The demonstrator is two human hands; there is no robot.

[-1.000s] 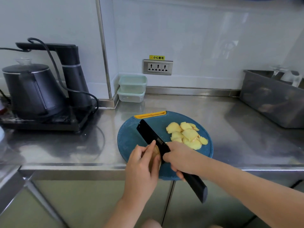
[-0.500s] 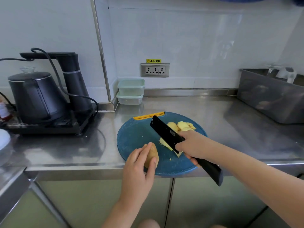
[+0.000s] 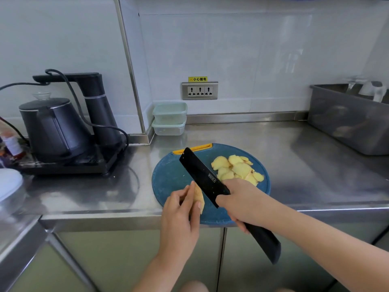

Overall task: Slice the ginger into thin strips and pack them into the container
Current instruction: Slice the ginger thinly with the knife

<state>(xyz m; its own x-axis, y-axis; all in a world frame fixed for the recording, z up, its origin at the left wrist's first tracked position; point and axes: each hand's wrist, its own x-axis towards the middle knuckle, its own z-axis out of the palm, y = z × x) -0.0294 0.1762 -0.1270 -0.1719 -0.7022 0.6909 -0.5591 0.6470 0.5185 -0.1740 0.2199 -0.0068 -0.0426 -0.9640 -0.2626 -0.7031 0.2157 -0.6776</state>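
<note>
1. The last chunk of ginger (image 3: 199, 197) sits at the near edge of the blue cutting board (image 3: 168, 178). The left hand (image 3: 181, 213) pinches it, thumb on one side and fingers curled over the other.
2. The right hand (image 3: 242, 203) is wrapped tight around the black knife (image 3: 203, 175) where blade meets handle. The blade slants up and away over the board, just beside the chunk.
3. That chunk looks firm, fibrous and light, and its cut face is likely damp and slippery. I'd hold it by the skin side, fingertips tucked back from the blade, flat face down.
4. The ginger slices (image 3: 237, 169) lie heaped on the far right of the board. They are thin and bendy and likely to cling to steel or fingers, so I'd stack a few flat before cutting strips.
5. Two pale green containers (image 3: 169, 110) stand stacked against the back wall, well apart from the board, with lids on. Through the cloudy walls I can't tell whether anything is inside.
6. A grey tub (image 3: 347, 123) on the right of the table (image 3: 294, 165) holds something white at its far end.
</note>
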